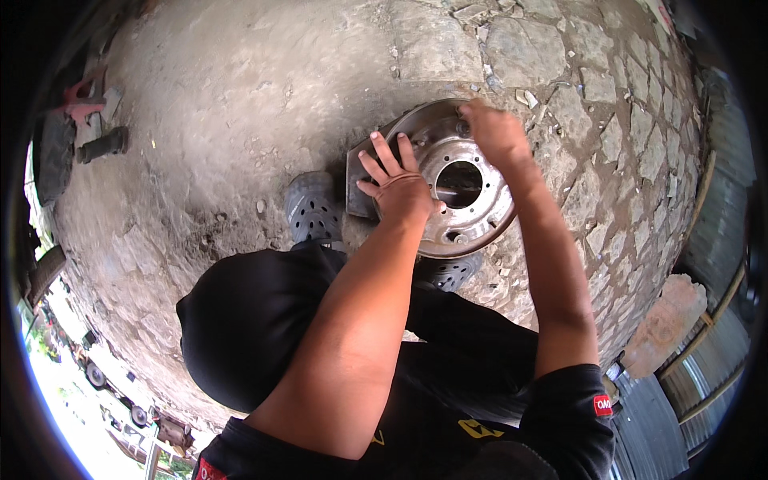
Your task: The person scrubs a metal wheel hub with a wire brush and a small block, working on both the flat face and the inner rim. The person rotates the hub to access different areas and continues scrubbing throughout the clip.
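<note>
A round steel wheel rim (472, 228), with a large centre hole and a ring of small bolt holes, lies in front of me near my feet. My left hand (398, 186) presses on its left side, fingers spread and open. At the far right of the rim my right hand (494, 132) is closed, its fingertips at the edge by one of the larger holes. Whatever it grips, if anything, is too small and blurred to make out. A dark flat metal piece (357, 170) juts out from under the rim on the left.
My grey clogs (312, 210) flank the rim's near side. Rough stone paving (592, 120) spreads to the right, smoother dirty ground (216, 104) to the left. A black cylinder (104, 146) and a red metal part (82, 100) lie far left. Corrugated sheets (652, 416) stand at right.
</note>
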`<action>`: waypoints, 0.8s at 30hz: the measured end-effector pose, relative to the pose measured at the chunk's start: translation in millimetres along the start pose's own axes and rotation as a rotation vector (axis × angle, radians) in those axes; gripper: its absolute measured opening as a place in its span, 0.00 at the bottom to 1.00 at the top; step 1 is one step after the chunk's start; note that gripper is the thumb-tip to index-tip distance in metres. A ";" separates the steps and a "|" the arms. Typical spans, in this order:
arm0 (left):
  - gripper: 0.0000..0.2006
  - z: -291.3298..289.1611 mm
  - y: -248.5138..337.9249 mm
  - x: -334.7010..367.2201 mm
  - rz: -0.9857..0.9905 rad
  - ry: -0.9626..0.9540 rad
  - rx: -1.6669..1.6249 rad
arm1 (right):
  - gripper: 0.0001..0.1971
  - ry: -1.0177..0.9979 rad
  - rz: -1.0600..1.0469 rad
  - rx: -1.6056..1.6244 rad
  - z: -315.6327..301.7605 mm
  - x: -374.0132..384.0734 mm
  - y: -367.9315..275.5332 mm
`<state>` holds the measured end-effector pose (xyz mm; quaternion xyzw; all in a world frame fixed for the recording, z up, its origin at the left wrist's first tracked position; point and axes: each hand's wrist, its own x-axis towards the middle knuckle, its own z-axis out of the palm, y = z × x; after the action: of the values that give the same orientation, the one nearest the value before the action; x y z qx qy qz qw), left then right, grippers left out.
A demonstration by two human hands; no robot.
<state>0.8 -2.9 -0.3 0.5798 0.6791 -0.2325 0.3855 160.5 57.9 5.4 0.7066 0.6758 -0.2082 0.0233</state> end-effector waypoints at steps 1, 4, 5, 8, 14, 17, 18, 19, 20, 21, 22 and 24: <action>0.73 -0.4 2.2 0.6 0.004 0.001 0.000 | 0.15 0.149 -0.138 -0.026 19.4 -7.2 5.3; 0.73 -0.3 -0.8 2.2 -0.011 -0.005 -0.011 | 0.15 0.059 -0.107 0.147 6.4 -6.8 0.3; 0.73 -1.1 -1.3 2.4 -0.014 -0.010 -0.015 | 0.15 0.021 -0.102 0.210 -3.4 -4.7 -0.1; 0.74 -1.1 -0.9 1.1 0.019 -0.006 -0.019 | 0.15 0.029 -0.004 0.170 -15.2 1.8 20.0; 0.73 1.6 0.1 2.6 -0.006 -0.002 -0.014 | 0.15 0.120 -0.195 0.122 23.3 -6.7 -5.1; 0.73 0.3 -2.7 1.9 0.006 0.003 -0.020 | 0.15 0.018 -0.188 0.182 2.0 4.8 -3.9; 0.73 -0.7 -1.6 1.0 0.009 -0.001 -0.012 | 0.15 0.079 -0.219 0.246 -4.4 6.3 2.4; 0.73 -2.4 -0.3 0.4 0.013 -0.005 -0.004 | 0.14 0.143 -0.072 0.129 -10.1 3.7 7.3; 0.73 -2.8 -0.4 0.1 0.016 -0.010 0.004 | 0.14 0.030 0.002 0.079 -10.0 3.4 5.6; 0.73 -1.5 0.0 0.6 0.004 -0.014 0.005 | 0.14 -0.078 0.085 0.026 -11.2 1.9 2.3; 0.73 -0.8 0.9 1.5 -0.003 -0.013 0.005 | 0.14 0.034 -0.023 0.009 2.7 -2.9 3.5; 0.73 0.8 -0.7 1.0 -0.013 -0.013 0.012 | 0.16 0.219 -0.196 0.018 23.1 -13.1 0.4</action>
<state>0.3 -3.0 -1.7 0.5761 0.6789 -0.2430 0.3849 154.8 38.2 -11.5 0.6560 0.7381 -0.1370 -0.0775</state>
